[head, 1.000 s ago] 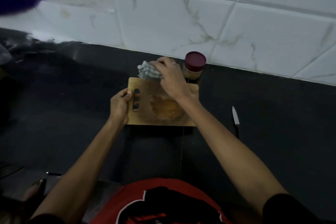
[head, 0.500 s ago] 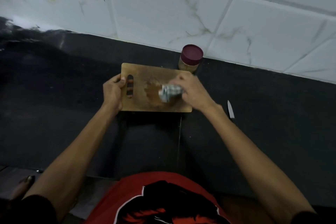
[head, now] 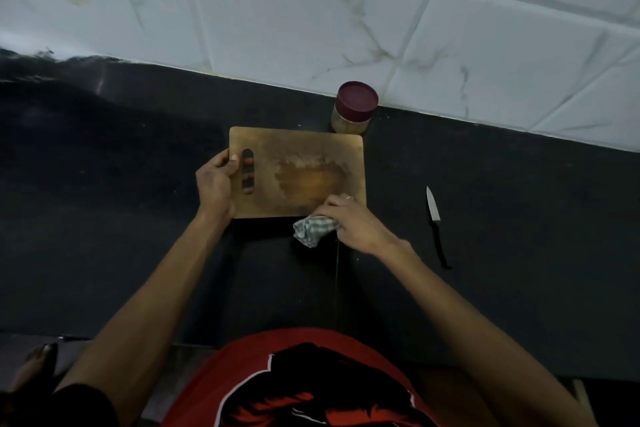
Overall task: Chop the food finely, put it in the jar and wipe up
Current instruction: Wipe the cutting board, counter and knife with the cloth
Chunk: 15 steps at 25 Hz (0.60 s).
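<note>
A wooden cutting board [head: 298, 149] lies on the black counter [head: 519, 218], with a darker wet patch in its middle. My left hand [head: 216, 184] grips the board's left edge, fingers showing through the handle slot. My right hand [head: 349, 222] holds a bunched checked cloth [head: 311, 230] at the board's near right corner, the cloth hanging just past the near edge. A jar [head: 353, 111] with a maroon lid stands shut behind the board, against the wall.
A small knife [head: 434, 218] with a black handle lies on the counter to the right of the board. White marbled tiles [head: 311, 10] back the counter. My red shirt [head: 311, 385] is at the counter's near edge.
My right hand has dragged the cloth from the board's far edge across the middle to the near right corner. My left hand has kept its hold on the board.
</note>
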Tool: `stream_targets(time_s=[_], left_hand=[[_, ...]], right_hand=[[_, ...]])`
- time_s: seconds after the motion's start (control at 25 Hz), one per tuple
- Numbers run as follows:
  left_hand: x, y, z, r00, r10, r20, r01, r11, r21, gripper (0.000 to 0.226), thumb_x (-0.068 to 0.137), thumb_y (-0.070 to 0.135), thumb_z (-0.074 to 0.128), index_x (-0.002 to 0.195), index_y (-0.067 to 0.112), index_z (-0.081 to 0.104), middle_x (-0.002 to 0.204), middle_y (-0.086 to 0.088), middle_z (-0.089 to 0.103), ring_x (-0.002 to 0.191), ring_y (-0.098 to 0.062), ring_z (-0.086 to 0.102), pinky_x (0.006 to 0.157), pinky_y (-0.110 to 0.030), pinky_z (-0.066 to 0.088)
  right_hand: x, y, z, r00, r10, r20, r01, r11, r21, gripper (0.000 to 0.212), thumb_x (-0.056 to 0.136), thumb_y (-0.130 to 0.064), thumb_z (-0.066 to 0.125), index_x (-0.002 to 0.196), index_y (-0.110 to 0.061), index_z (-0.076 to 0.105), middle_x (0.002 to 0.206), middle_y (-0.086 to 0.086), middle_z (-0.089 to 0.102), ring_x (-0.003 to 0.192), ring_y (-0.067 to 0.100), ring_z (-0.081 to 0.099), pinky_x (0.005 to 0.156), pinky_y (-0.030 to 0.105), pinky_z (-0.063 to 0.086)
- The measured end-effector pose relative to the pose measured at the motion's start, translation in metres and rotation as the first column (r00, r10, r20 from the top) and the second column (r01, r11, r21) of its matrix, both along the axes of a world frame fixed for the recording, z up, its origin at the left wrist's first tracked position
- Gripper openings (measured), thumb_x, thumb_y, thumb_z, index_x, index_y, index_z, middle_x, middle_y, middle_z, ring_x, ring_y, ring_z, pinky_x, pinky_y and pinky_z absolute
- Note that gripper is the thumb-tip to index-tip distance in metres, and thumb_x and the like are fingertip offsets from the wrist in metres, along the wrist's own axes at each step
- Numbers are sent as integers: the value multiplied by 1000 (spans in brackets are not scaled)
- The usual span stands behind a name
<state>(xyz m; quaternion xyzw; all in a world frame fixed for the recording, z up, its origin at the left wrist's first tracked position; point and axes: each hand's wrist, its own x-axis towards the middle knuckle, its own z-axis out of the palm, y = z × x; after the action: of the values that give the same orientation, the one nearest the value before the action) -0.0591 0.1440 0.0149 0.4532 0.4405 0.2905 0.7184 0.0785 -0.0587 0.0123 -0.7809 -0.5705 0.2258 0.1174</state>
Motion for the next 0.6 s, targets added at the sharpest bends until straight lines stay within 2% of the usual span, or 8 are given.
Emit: stream_targets(time_s=[0.08,0.16,0.28,0.36,0.44,0.6], left_hand=[[-1,3,1,1000,6,-16,-6,1000,9,22,98,15,46,104,15,67,100,-8,71,82,-22,70,66,-40,57],[-1,4,4,1000,-10,-15,10,1000,16,24,99,16,45,110,14,66,102,-8,71,86,-23,70,68,-40,58],[1,2,8,999,-38,-19,38,999,39,25,99,16,44,113,14,65,101,-7,71,84,-23,70,64,-36,58],[0,-1,10,999,-36,2,36,998,42,25,99,15,44,111,14,65,98,-5,71,81,-20,70,59,-33,57],[-3,-5,8,999,-14,42,13,1000,21,23,99,15,44,108,15,65,96,-4,71,78,-19,70,62,-35,58],[-6,-4,-1,997,65,43,-62,997,-50,25,98,15,45,113,13,65,100,-8,71,81,-23,70,74,-44,55]], right_hand=[[11,1,16,999,-39,-2,39,997,73,56,80,10,49,126,-19,62,114,1,54,111,21,49,98,40,41],[34,15,41,982,-162,98,145,977,160,57,82,10,50,130,-18,60,121,3,53,117,21,46,104,41,35],[74,39,61,903,-365,228,285,904,317,55,83,9,48,130,-16,59,117,10,54,113,29,48,97,46,39],[81,46,52,882,-398,253,331,904,270,57,84,9,47,133,-16,56,120,12,53,113,33,48,95,48,41],[69,40,35,903,-372,214,340,925,172,58,85,8,48,137,-17,52,128,11,50,118,32,45,100,49,39],[17,5,5,979,-184,91,179,982,60,53,83,7,48,129,-18,58,119,3,52,112,24,50,96,41,39]])
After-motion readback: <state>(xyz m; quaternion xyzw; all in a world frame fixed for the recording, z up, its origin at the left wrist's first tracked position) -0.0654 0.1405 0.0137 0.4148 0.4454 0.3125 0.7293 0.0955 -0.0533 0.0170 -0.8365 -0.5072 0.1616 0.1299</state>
